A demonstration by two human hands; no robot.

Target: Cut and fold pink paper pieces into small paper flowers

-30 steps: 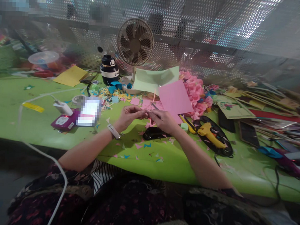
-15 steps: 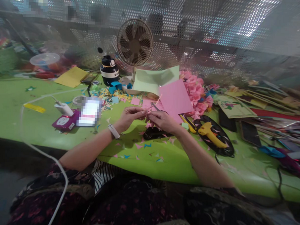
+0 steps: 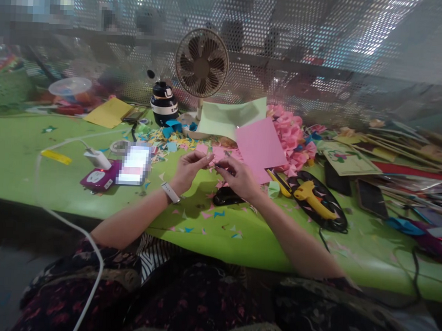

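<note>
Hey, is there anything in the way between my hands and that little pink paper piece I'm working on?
Nothing visible. The left hand pinches the small pink paper piece above the green table, and the right hand meets it from the other side, though its exact grip is blurred.
</note>
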